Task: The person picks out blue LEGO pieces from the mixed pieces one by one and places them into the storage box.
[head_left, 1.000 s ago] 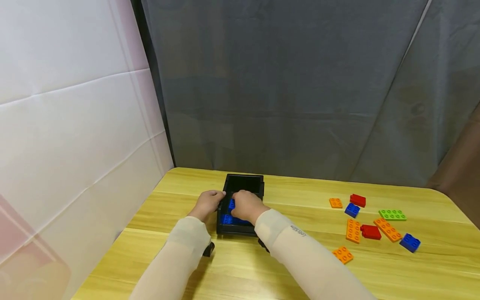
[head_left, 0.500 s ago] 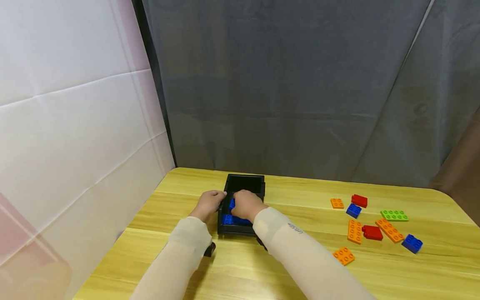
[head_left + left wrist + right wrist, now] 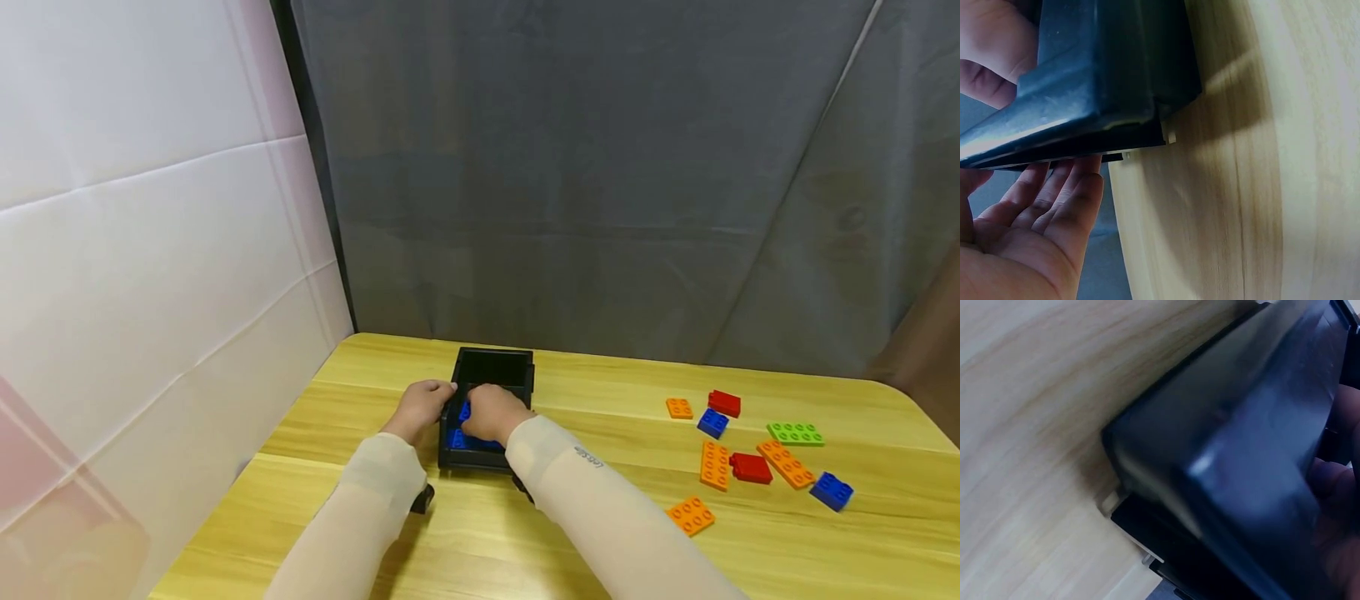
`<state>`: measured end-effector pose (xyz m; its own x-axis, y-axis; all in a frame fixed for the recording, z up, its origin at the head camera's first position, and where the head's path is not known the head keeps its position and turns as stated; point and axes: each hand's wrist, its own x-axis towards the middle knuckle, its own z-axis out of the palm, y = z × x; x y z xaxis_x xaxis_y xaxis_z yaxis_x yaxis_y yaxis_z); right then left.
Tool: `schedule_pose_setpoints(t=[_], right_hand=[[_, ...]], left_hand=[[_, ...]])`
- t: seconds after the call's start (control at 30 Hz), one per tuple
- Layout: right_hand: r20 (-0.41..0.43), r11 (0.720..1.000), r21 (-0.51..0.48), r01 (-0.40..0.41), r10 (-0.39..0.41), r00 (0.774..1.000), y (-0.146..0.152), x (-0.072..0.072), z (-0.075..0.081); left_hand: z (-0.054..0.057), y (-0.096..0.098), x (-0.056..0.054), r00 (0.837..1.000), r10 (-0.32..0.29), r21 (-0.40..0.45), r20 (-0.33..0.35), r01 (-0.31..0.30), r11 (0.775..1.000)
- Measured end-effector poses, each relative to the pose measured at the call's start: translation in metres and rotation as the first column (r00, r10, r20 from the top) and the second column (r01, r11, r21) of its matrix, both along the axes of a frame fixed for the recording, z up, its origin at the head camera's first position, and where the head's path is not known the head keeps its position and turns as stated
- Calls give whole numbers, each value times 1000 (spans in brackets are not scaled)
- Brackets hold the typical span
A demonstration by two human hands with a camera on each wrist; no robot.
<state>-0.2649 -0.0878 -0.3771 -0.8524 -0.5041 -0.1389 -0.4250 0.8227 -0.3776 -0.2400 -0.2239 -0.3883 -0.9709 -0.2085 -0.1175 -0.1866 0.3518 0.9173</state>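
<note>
Hands [image 3: 422, 410] [image 3: 495, 414], two, one box [image 3: 477, 461], four orange bricks [image 3: 679, 408] [image 3: 714, 466] [image 3: 785, 464] [image 3: 691, 517]

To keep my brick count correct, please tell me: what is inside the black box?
Inside the black box, blue bricks show beside the right hand. That hand covers part of the interior, so their full number cannot be seen.

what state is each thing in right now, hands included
black bin: open-topped, on the table
left hand: holding bin's rim
right hand: reaching into bin, fingertips hidden, grip unclear
blue bricks inside: partly covered by right hand
loose blue bricks: lying on table
orange bricks: flat, studs up
green brick: flat, studs up
red bricks: lying on table
</note>
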Motion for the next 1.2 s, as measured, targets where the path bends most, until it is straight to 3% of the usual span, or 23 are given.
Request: schedule_pose_setpoints(t=[0.7, 1.2], right_hand=[[42, 1000, 6, 5, -5, 999, 1, -1, -1], [18, 998, 61, 4, -5, 1000, 0, -5, -6]], left_hand=[[2, 2, 2, 1000, -3, 18, 11, 3, 1000], [1, 4, 0, 1000, -5, 24, 9, 4, 1000]])
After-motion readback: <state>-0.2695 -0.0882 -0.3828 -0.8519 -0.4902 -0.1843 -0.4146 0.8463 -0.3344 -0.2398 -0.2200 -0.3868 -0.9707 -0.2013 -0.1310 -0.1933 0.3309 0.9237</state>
